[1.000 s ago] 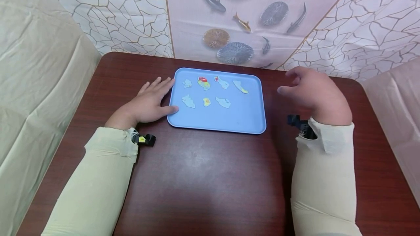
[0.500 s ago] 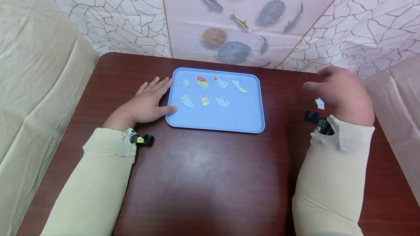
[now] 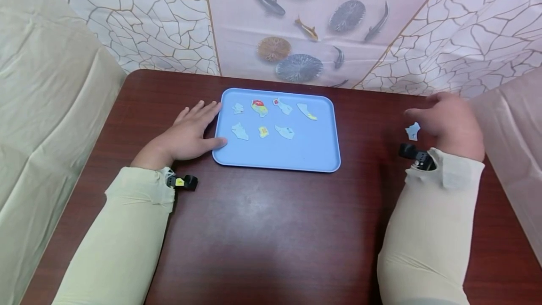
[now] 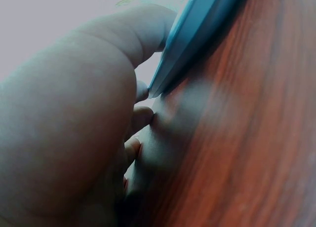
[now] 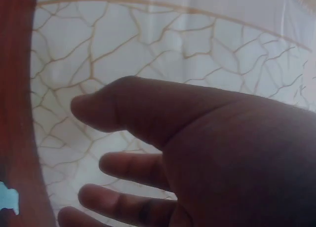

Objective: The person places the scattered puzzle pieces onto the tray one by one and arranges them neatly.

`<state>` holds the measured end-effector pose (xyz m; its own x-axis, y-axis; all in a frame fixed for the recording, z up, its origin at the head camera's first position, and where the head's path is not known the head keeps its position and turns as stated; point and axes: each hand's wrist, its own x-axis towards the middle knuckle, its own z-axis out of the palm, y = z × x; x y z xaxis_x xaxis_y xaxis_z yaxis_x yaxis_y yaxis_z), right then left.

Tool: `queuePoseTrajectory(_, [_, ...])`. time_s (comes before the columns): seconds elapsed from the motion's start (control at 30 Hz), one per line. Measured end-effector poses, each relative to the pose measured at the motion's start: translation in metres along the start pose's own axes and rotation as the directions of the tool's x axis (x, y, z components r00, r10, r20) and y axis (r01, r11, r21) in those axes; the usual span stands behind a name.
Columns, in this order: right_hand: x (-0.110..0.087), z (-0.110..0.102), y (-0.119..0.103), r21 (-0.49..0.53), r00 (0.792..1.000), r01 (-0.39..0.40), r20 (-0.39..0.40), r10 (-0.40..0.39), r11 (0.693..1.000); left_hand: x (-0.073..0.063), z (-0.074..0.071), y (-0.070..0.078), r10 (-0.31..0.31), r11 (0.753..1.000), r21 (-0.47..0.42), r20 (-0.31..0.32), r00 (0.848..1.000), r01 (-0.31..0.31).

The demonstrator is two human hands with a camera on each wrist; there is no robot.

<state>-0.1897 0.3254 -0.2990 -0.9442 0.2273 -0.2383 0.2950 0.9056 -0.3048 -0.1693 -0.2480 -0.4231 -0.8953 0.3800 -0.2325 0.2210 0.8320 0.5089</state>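
My left hand [image 3: 186, 133] lies spread at the left edge of a shallow blue tray [image 3: 313, 154], with the thumb over its rim. In the left wrist view the same thumb [image 4: 143, 27] overlaps the tray's edge [image 4: 185, 42]. Flat, irregular printed pieces sit in two rows on the tray, including a red and yellow one [image 3: 259, 108] and a small yellow one [image 3: 263, 132]. At the right, my right hand [image 3: 457, 126] holds nothing, its thumb and fingers apart. Just left of it is a loose light-blue piece [image 3: 412, 131], also partly seen in the right wrist view.
The dark reddish table [image 3: 254, 229] carries the tray toward its back. Patterned cloth [image 3: 292, 18] hangs behind, and plain cloth [image 3: 46, 107] drapes the left side. Each wrist wears a small black camera, such as the one by my right cuff [image 3: 417, 156].
My right hand has moved right, away from the tray. The loose light-blue piece came into view beside it and now lies turned slightly differently. My left hand stays at the tray.
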Motion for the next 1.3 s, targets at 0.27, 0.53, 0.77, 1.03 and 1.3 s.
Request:
queuePoseTrajectory(0.27, [0.014,0.008,0.015,-0.013,0.999,-0.033,0.027,0.034,0.999,-0.001,0.000,0.000,0.004,1.000,-0.006,-0.002,1.000,-0.004])
queuePoseTrajectory(0.53, [0.027,0.019,0.033,-0.031,0.998,-0.020,0.051,0.022,0.999,-0.001,-0.001,0.000,0.003,1.000,-0.003,-0.005,1.000,-0.003])
queuePoseTrajectory(0.77, [0.035,0.027,0.043,-0.065,0.990,-0.041,0.135,0.050,0.997,-0.001,0.000,0.000,0.000,1.000,-0.002,-0.003,1.000,0.000])
queuePoseTrajectory(1.03, [0.045,0.041,0.055,-0.064,0.984,-0.054,0.168,0.064,0.997,-0.001,0.002,0.000,0.001,1.000,-0.006,-0.004,1.000,-0.001])
queuePoseTrajectory(1.3, [0.048,0.043,0.054,-0.064,0.988,-0.042,0.143,0.050,0.997,-0.001,0.001,0.001,-0.003,1.000,-0.006,-0.008,1.000,0.003])
